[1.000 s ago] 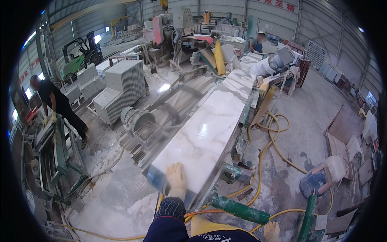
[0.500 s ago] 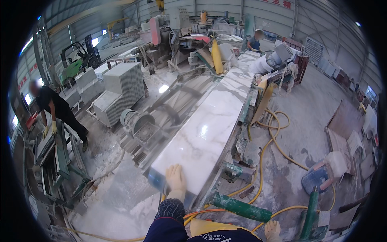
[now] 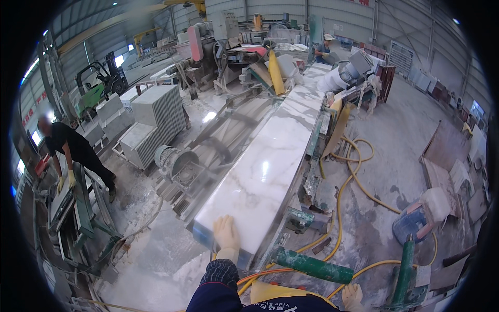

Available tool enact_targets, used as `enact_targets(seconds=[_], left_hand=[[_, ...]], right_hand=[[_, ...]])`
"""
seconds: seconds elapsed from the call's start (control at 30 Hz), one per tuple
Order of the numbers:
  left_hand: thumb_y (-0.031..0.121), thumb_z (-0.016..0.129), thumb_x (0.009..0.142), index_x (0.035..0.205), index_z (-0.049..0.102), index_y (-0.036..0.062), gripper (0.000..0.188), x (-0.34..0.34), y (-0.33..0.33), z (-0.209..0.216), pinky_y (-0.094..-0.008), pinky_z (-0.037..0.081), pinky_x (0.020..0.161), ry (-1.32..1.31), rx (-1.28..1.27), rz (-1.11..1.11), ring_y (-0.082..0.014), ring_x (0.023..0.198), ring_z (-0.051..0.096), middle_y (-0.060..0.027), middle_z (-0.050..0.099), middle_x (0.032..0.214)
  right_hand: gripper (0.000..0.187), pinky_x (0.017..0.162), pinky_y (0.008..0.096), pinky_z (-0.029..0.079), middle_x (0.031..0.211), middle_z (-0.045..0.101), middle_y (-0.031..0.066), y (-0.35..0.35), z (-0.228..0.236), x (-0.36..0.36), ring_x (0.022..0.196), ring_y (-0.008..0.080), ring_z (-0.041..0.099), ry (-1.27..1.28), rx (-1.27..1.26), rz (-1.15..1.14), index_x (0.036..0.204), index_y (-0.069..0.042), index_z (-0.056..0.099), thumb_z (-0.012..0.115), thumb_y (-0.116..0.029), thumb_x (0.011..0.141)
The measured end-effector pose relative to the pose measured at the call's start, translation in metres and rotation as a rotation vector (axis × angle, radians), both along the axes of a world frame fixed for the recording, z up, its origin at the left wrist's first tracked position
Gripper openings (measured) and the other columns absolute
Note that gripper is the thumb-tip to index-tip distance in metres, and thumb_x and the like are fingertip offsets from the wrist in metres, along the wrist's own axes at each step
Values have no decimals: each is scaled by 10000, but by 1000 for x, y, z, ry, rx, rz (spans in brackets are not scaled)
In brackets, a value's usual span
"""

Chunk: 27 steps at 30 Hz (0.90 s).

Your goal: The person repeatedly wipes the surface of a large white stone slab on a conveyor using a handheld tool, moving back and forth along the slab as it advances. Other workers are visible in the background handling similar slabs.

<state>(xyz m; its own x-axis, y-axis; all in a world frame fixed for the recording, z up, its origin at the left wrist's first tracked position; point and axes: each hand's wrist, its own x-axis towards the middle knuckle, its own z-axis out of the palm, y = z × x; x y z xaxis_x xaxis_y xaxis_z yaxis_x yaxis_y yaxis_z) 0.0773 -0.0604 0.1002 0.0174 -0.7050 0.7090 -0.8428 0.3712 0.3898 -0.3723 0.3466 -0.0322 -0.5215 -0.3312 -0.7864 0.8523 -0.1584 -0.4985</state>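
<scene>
white slab near mid to far R | prob. heavy, stiff, brittle, slick; best held by both long edges | L hand flat on near end, not clamped; R hand nr green roller, grip can't tell

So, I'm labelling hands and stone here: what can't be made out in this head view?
All in the head view:
Left hand: palm hidden by the back of the hand, on the veined white stone slab.
Slab's underside: hidden by its top.
Right hand: forearm cut off by the lower edge.
Far co-worker: fingers too small to tell apart.
</scene>
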Motion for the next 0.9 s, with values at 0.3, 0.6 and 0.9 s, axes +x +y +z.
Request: enact_targets(seconds=[0.3,0.6,0.9], left_hand=[[55,617,837,1021,682,40,195,4,3,0,-542,409,1015,4,1,-5,-402,1071,599,-161,688,1105],[57,608,832,1043,674,58,220,7,10,1,-531,404,1024,-23,10,11,-397,1086,596,-147,689,1109],[65,614,827,1020,671,53,201,11,13,1,-520,418,1005,-30,2,7,-392,1069,600,-150,691,1088]], right_hand=[[545,1022,389,488,1449,521,101,-3,-7,1,1305,300,521,-46,116,-31,1485,-154,389,381,-468,1039],[550,1045,392,486,1450,517,122,-6,-22,-6,1297,307,529,-13,155,-65,1504,-139,368,365,-448,1048],[570,1068,399,457,1487,482,117,-13,-9,-1,1320,317,502,-45,162,-57,1518,-146,335,357,-465,1046]])
